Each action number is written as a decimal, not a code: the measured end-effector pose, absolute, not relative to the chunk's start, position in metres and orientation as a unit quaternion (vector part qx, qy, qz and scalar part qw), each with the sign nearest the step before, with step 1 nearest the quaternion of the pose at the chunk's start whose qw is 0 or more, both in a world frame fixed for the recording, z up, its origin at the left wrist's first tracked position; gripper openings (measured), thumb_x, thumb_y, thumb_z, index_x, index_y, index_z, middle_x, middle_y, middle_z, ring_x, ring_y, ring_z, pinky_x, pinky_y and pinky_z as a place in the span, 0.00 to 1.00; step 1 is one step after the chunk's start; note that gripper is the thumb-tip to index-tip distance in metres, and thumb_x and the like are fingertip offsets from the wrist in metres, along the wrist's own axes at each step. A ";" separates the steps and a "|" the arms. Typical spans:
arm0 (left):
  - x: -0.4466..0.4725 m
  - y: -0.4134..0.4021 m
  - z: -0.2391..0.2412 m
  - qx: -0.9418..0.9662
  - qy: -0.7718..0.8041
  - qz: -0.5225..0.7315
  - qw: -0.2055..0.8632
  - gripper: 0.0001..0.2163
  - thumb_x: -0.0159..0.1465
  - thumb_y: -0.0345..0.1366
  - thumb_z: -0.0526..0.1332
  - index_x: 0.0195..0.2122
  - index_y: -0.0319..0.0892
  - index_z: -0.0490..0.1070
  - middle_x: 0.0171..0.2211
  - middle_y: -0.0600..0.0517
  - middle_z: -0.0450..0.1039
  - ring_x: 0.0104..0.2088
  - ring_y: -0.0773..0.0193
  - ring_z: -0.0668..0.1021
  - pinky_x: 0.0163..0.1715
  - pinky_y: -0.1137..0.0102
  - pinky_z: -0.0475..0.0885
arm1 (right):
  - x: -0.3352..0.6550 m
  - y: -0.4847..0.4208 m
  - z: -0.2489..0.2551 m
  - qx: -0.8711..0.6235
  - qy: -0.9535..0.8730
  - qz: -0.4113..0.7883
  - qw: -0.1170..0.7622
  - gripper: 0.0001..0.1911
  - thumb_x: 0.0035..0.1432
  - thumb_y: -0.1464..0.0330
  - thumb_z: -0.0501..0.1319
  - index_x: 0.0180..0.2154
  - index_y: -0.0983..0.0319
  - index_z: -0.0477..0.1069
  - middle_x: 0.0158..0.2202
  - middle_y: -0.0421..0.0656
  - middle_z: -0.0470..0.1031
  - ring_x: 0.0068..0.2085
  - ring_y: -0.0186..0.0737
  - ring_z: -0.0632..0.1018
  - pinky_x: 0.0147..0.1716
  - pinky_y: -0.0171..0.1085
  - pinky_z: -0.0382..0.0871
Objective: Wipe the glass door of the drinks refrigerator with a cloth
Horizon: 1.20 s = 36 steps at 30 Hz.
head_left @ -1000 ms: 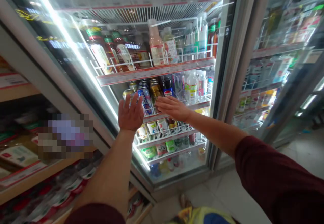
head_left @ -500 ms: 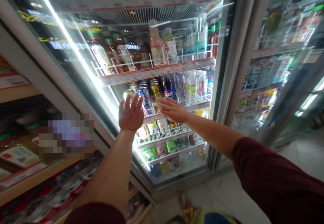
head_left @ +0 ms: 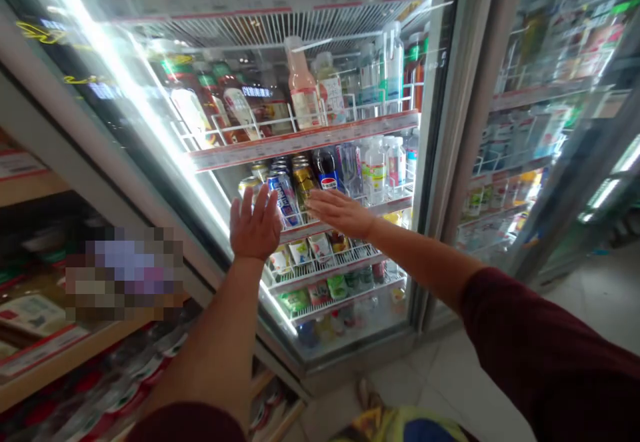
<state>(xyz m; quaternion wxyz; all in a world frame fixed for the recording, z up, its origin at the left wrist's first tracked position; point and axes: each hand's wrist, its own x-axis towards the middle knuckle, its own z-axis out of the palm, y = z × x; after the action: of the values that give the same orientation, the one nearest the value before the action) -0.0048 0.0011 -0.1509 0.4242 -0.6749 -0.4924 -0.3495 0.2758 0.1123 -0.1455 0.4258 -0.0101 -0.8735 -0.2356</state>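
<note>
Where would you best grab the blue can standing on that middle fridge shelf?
Probably around its upper side wall, from the front: the blue can stands upright with a gold can close beside it. The glass door stands between it and the flat left hand and right hand.

Wire cooler shelf [head_left: 345, 210], cans [head_left: 285, 192] and bottles [head_left: 377, 169] standing on it

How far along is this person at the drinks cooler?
Done: nothing visibly taken out. In hand: the left hand and right hand lie open and flat, seemingly on the cooler's glass door, before the cans. Bottles stand on the shelf above. Left: unclear whether the door is fully shut.
</note>
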 end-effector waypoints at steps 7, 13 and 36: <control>-0.002 -0.001 -0.149 -0.665 -0.475 -0.330 0.473 0.32 0.77 0.41 0.52 0.80 0.57 0.47 0.77 0.49 0.57 0.80 0.52 0.48 0.80 0.41 0.45 | 0.254 0.112 -0.133 -0.131 -0.809 -0.186 0.542 0.27 0.78 0.72 0.49 0.71 0.48 0.65 0.72 0.39 0.71 0.79 0.43 0.60 0.79 0.55 0.57; -0.003 -0.001 -0.150 -0.661 -0.482 -0.326 0.474 0.29 0.77 0.42 0.51 0.79 0.55 0.51 0.77 0.51 0.58 0.80 0.49 0.49 0.80 0.44 0.45 | 0.263 0.099 -0.157 -0.051 -0.884 -0.245 0.395 0.24 0.78 0.71 0.52 0.69 0.49 0.68 0.71 0.36 0.73 0.77 0.39 0.64 0.77 0.50 0.63; -0.003 0.000 -0.150 -0.674 -0.480 -0.344 0.443 0.31 0.77 0.42 0.52 0.79 0.57 0.50 0.78 0.50 0.55 0.80 0.49 0.49 0.80 0.43 0.42 | 0.300 0.120 -0.158 -0.116 -0.819 -0.209 0.521 0.30 0.78 0.72 0.52 0.75 0.47 0.59 0.72 0.39 0.71 0.77 0.45 0.63 0.79 0.54 0.57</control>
<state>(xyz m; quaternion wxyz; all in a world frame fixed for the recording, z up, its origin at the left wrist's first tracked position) -0.0033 0.0002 -0.1504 0.4434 -0.6741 -0.4803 -0.3439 0.2997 0.1204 -0.1580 0.5213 -0.1163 -0.8192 -0.2086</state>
